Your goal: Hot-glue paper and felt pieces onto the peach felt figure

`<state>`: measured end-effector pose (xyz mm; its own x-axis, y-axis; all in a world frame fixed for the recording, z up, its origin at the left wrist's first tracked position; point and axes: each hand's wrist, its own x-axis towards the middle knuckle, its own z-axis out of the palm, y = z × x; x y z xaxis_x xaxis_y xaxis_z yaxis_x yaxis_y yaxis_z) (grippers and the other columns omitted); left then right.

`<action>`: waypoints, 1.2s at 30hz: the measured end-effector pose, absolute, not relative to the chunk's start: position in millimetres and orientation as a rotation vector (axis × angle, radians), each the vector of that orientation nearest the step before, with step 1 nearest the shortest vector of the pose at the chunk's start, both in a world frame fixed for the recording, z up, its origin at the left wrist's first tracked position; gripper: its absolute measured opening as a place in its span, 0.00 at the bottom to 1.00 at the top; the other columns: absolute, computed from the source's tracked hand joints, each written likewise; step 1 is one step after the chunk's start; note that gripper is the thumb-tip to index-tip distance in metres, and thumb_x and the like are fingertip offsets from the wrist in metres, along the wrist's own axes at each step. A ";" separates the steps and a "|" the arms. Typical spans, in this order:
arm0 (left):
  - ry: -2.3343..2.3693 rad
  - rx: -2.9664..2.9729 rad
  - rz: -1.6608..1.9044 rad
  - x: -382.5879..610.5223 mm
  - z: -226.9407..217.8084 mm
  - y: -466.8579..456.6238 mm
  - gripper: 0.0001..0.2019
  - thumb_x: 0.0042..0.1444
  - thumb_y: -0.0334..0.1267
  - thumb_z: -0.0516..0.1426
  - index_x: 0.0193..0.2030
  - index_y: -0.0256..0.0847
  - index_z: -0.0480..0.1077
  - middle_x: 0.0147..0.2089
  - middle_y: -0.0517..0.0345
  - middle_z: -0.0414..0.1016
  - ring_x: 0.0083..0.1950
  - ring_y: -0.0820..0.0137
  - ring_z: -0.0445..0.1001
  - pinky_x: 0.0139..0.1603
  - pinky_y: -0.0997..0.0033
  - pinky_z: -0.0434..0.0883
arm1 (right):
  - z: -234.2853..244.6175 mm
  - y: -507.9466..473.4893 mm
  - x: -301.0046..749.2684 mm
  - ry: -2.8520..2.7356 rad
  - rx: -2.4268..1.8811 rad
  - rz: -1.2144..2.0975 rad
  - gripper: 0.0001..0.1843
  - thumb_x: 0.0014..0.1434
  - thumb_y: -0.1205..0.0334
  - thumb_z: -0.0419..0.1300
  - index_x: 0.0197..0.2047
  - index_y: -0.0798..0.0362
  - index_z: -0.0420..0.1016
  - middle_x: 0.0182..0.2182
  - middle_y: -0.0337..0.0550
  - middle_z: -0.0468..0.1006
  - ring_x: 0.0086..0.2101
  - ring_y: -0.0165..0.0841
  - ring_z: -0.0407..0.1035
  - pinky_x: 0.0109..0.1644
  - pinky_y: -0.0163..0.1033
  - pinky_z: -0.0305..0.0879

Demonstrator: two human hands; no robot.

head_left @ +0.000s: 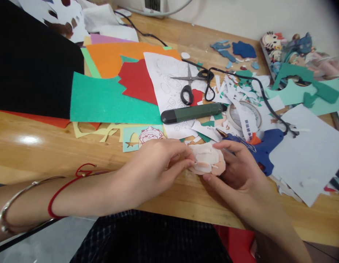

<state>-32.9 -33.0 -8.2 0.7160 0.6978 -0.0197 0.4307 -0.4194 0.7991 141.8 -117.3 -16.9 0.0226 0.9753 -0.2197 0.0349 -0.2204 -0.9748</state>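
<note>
Over the front of the table I hold a small rounded felt cutout (pixel 206 155), with pale white layers over peach ones. My left hand (pixel 161 164) pinches its left side between thumb and fingertips. My right hand (pixel 240 175) grips its right side, thumb below and index finger above. Just behind the right hand lies a blue glue gun (pixel 268 144), its metal nozzle pointing left. Near the left knuckles is a light-blue piece (pixel 131 138) with a star-shaped hole, beside a round drawn paper face (pixel 150 135).
Scissors (pixel 189 78) lie partly open on a drawn pattern sheet (pixel 164 78), near a dark green tool with black ends (pixel 192 114). A tape roll (pixel 259 118), paper scraps and a black cord (pixel 257 84) crowd the right. Felt sheets (pixel 111 98) cover the left.
</note>
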 end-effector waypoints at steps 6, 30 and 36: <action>0.897 2.080 0.406 -33.4 -8.3 -34.0 0.05 0.57 0.32 0.56 0.31 0.39 0.71 0.25 0.66 0.68 0.25 0.78 0.63 0.28 0.78 0.58 | -17.7 -117.2 140.9 -1.122 -1.417 1.320 0.21 0.55 0.67 0.59 0.49 0.40 0.59 0.45 0.38 0.73 0.42 0.30 0.71 0.44 0.33 0.71; 0.882 2.111 0.391 -31.9 -6.6 -33.6 0.05 0.56 0.31 0.55 0.30 0.40 0.72 0.22 0.65 0.67 0.24 0.77 0.63 0.27 0.77 0.58 | -14.6 -117.3 140.2 -1.125 -1.428 1.330 0.20 0.55 0.67 0.60 0.47 0.39 0.60 0.44 0.37 0.73 0.40 0.31 0.72 0.42 0.35 0.71; 0.919 2.076 0.445 -32.0 -6.6 -31.2 0.03 0.55 0.33 0.58 0.31 0.41 0.73 0.29 0.65 0.75 0.27 0.77 0.68 0.27 0.77 0.59 | -15.1 -116.2 140.6 -1.063 -1.450 1.312 0.21 0.55 0.67 0.60 0.48 0.39 0.60 0.44 0.37 0.73 0.40 0.30 0.72 0.41 0.33 0.71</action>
<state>-32.0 -31.2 -6.6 0.6734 0.7392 -0.0032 0.4555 -0.4115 0.7894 140.6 -116.2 -15.1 0.0741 0.9682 -0.2388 0.0330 -0.2417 -0.9698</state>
